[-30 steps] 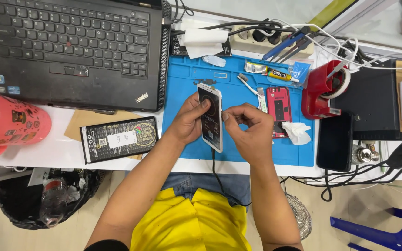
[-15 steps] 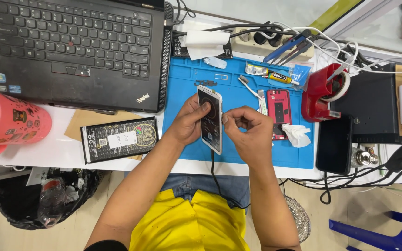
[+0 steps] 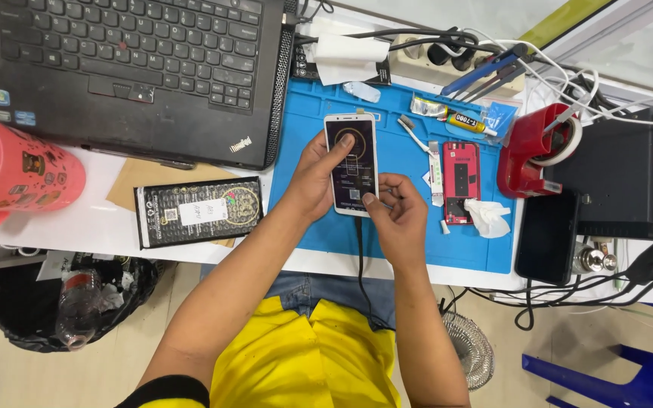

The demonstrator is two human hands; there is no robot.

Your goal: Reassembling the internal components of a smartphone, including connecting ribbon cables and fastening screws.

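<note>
The person is holding a white smartphone [image 3: 351, 162] above the blue work mat [image 3: 304, 219] that is lying on the table [image 3: 100, 223]. The left hand [image 3: 313, 180] is gripping the phone along its left edge, and its index finger is resting on the lit screen near the top. The right hand [image 3: 394, 211] is closed around the lower end of the phone, with the thumb pressing near the bottom of the glass, where a black cable [image 3: 359, 249] is plugged in and is hanging down toward the lap.

The phone is looking thin, stiff and rather light, so two fingers on each long edge are seeming enough to carry it. Its glass front is probably smooth and slippery, and likely fragile, so the safer hold is on the side frame and not on the screen. The cable is probably pulling a little at the bottom port, so the lower end is needing support.

Beside the mat a red phone back cover [image 3: 460, 181], a black laptop [image 3: 126, 72] and a red tape dispenser [image 3: 538, 151] are lying
</note>
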